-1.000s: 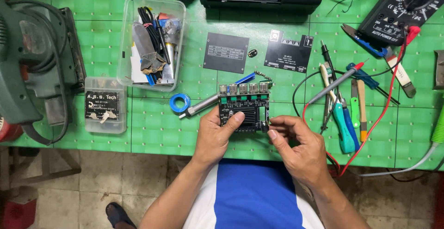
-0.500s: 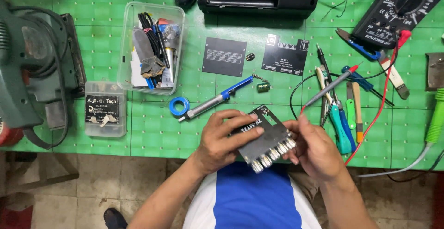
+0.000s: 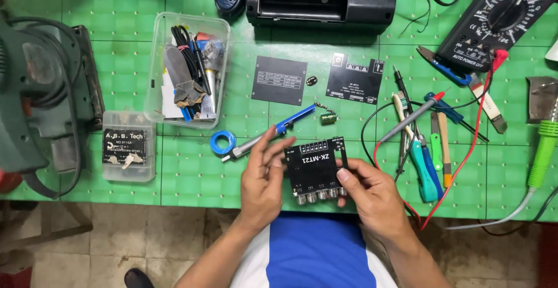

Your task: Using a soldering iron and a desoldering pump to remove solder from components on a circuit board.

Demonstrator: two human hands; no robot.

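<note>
Both forearms rise from six o'clock and converge near the middle. The left hand (image 3: 263, 180) stands palm inward, fingers stretched loosely toward one o'clock. The right hand (image 3: 375, 190) curls its grip closed, thumb pointing toward ten o'clock, knuckles up.

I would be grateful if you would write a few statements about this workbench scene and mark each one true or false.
1. Both hands hold the small black circuit board. True.
2. The board's row of metal knobs points away from the person. False: the knobs sit at the near edge, toward the person.
3. The clear plastic box is empty. False: it holds tools and cables.
4. A blue ring of tape lies on the green mat, left of the left hand. True.
5. The right hand holds the red probe. False: the probe lies on the mat.
</note>
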